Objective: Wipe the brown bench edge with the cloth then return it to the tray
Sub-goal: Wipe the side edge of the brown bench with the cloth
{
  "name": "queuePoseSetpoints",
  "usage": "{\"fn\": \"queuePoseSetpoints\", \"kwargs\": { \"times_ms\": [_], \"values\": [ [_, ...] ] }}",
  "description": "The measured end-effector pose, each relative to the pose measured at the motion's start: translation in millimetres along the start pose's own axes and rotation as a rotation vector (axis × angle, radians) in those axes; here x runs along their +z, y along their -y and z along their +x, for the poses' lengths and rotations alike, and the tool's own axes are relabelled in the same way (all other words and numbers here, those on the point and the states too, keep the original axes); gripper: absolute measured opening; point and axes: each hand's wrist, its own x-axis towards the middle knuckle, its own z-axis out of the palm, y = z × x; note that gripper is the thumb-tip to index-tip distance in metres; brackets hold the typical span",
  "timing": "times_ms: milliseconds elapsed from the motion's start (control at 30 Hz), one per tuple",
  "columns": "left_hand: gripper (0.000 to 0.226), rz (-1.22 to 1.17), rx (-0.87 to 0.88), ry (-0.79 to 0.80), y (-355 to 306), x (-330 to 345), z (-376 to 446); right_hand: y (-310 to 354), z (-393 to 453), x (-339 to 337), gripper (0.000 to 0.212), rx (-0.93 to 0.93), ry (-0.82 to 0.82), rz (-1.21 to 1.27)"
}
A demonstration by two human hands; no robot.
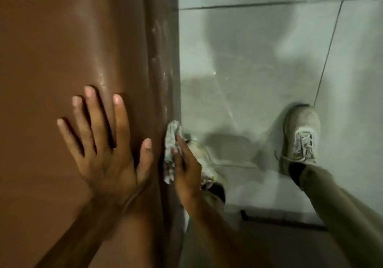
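The brown bench (51, 50) fills the left half of the view, its glossy top running away from me. Its darker side edge (160, 60) drops toward the floor and shows pale dusty streaks. My left hand (103, 149) lies flat on the bench top with fingers spread, holding nothing. My right hand (186, 168) presses a crumpled pale patterned cloth (171, 143) against the bench edge, fingers stretched along it. No tray is in view.
Grey glossy floor tiles (259, 71) lie to the right of the bench, with a lamp reflection at the top. My feet in pale sneakers (301, 135) stand on the tiles, one partly hidden behind my right hand. A dark strip crosses the floor near my legs.
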Motion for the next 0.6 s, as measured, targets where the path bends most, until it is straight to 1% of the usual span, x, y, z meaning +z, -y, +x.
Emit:
{"fn": "queuePoseSetpoints", "kwargs": {
  "times_ms": [67, 100, 133, 233, 267, 333, 400, 433, 533, 600],
  "values": [
    [0.075, 0.003, 0.013, -0.001, 0.7, 0.1, -1.2, 2.4, 2.9, 19.6, 0.049, -0.029, 0.016, 0.068],
    [0.075, 0.012, 0.017, -0.012, 1.1, 0.3, -1.8, -9.4, 7.3, 27.1, 0.051, -0.033, 0.04, 0.058],
    [0.075, 0.022, 0.022, -0.019, 1.8, 0.8, -1.4, -20.2, 13.2, 31.4, 0.052, -0.006, 0.053, 0.045],
    [0.076, 0.053, 0.004, -0.04, -0.2, 1.2, -1.1, -57.9, 9.1, 33.6, 0.045, 0.198, -0.055, 0.063],
    [0.076, 0.053, 0.009, -0.043, -1.3, 0.5, 0.0, -59.3, -6.4, 31.9, 0.044, 0.25, -0.055, 0.09],
    [0.076, 0.052, 0.005, -0.031, -0.6, -0.8, 1.3, -49.8, -40.8, 31.7, 0.043, 0.27, 0.01, 0.174],
    [0.076, 0.042, 0.006, -0.022, 0.4, -3.2, 1.4, -23.6, -60.0, 32.1, 0.048, 0.186, 0.037, 0.243],
    [0.076, 0.029, 0.012, -0.018, 1.0, -3.8, 2.0, -10.3, -52.1, 33.3, 0.051, 0.128, 0.03, 0.262],
    [0.076, 0.009, 0.018, -0.032, 3.5, -1.5, 3.7, 15.3, 15.2, 43.9, 0.053, -0.057, 0.016, 0.205],
    [0.077, -0.014, 0.021, -0.034, 4.2, -0.4, 1.4, 12.0, 59.2, 45.1, 0.054, -0.059, 0.058, 0.237]
  ]
}}
